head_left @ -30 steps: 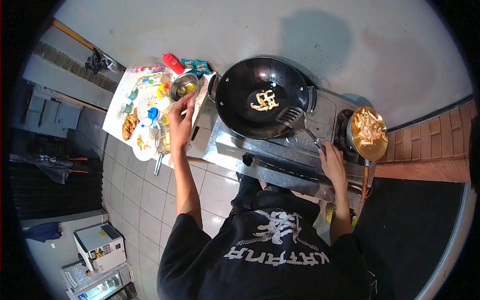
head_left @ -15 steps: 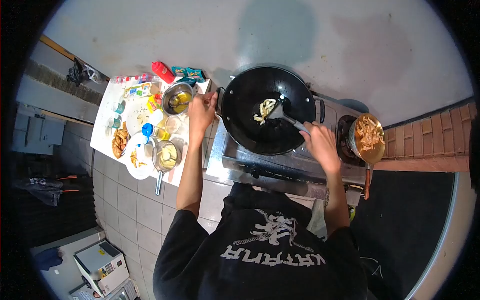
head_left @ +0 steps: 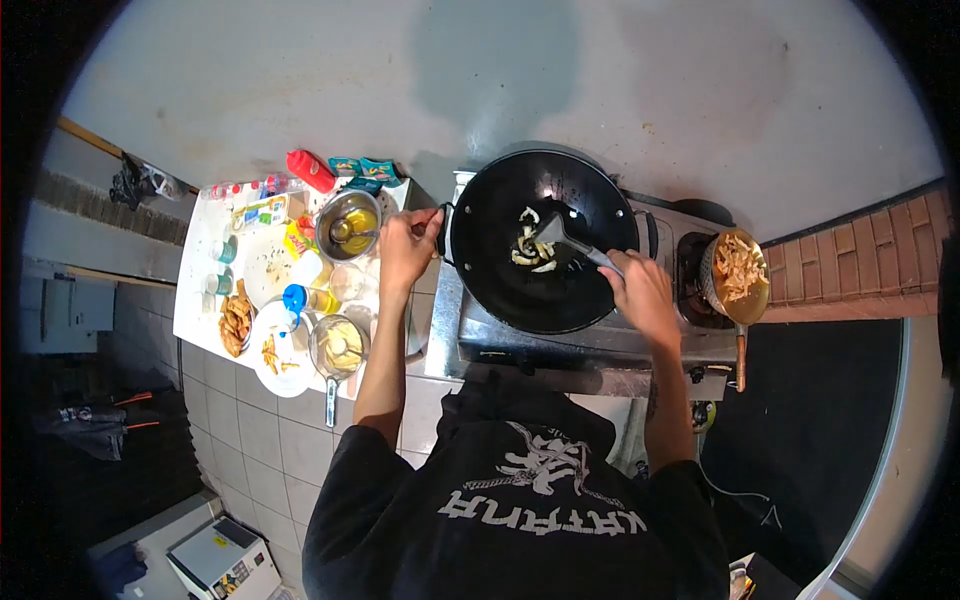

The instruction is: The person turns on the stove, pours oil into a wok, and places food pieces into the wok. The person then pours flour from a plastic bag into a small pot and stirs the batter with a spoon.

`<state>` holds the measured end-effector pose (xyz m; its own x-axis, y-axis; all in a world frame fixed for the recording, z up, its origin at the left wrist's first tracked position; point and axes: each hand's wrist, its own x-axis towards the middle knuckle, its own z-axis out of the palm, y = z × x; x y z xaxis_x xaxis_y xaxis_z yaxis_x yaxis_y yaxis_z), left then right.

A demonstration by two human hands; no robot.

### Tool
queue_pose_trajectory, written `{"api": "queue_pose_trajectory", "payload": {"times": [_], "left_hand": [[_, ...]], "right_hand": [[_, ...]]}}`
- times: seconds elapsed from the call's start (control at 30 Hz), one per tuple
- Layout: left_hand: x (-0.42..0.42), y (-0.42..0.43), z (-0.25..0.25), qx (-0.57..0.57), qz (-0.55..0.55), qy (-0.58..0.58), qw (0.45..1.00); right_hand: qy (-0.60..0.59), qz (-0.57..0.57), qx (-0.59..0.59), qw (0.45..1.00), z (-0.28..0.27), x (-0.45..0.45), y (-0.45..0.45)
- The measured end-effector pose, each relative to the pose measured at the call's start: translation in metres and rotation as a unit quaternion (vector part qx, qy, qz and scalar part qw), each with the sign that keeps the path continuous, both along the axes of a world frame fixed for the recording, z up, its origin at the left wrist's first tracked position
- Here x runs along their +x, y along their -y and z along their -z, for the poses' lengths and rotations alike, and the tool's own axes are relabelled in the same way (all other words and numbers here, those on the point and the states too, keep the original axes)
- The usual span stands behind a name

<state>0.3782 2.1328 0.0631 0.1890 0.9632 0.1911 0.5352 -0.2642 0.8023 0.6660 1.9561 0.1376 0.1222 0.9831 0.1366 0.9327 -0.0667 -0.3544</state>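
From where I sit, the grey wall (head_left: 320,80) fills most of the upper frame. Below it, right of centre, I have the steel stove (head_left: 520,347), and at left the white table (head_left: 198,312), crowded with dishes and bottles.

The black wok (head_left: 500,285) is the biggest vessel I can see, sitting at the centre of the frame on the left part of the stove. On the burner at the right I see a gold pan (head_left: 748,306), its wooden handle pointing down the frame, with browned strips (head_left: 739,268) heaped inside. On the table's right side, a steel bowl (head_left: 325,243) holds yellow liquid and a ladle; lower down, a saucepan (head_left: 317,352) holds something pale yellow.

My left hand (head_left: 407,250) is just left of the wok, fingers closed on its left side handle. My right hand (head_left: 645,292), over the wok's lower right edge, is wrapped around the handle of a grey spatula (head_left: 578,246). The spatula slants up and left, its head down in the wok.

Smallest of all, the pale food pieces (head_left: 526,246) lie loosely clustered around the wok's middle, right beside the spatula's head; I can't tell whether they touch it.
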Motion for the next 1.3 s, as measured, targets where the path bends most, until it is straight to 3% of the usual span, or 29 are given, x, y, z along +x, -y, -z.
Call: {"api": "queue_pose_trajectory", "payload": {"times": [0.17,0.27,0.4,0.7,0.77,1.13,1.2,1.27,1.3], "left_hand": [[0.002,-0.002,-0.005,-0.008,0.011,0.001,1.000],[0.005,-0.004,-0.008,0.012,0.021,-0.010,1.000],[0.005,-0.008,0.000,0.015,0.020,-0.027,0.999],[0.004,-0.001,-0.013,0.003,0.007,-0.043,0.999],[0.004,0.002,-0.017,-0.009,0.002,-0.047,0.999],[-0.006,0.013,-0.005,0.044,-0.030,-0.070,0.996],[-0.008,0.016,-0.001,0.043,-0.025,-0.022,0.999],[-0.003,0.031,-0.017,0.053,-0.036,-0.034,0.997],[-0.001,0.039,-0.023,0.062,-0.047,-0.025,0.997]], "right_hand": [[0.003,0.057,0.007,0.998,-0.022,0.002,0.004],[-0.018,0.071,0.076,0.994,0.008,-0.002,-0.010],[-0.018,0.070,0.045,0.996,0.035,-0.023,-0.012],[-0.097,0.129,0.038,0.986,0.007,0.010,0.061],[-0.092,0.121,0.084,0.985,0.018,0.028,0.079],[-0.210,0.096,0.052,0.972,0.088,0.085,0.154],[-0.224,0.080,0.047,0.970,0.098,0.096,0.155],[-0.096,0.037,0.066,0.992,0.104,0.106,0.151],[-0.098,0.034,0.065,0.992,0.108,0.110,0.149]]}}
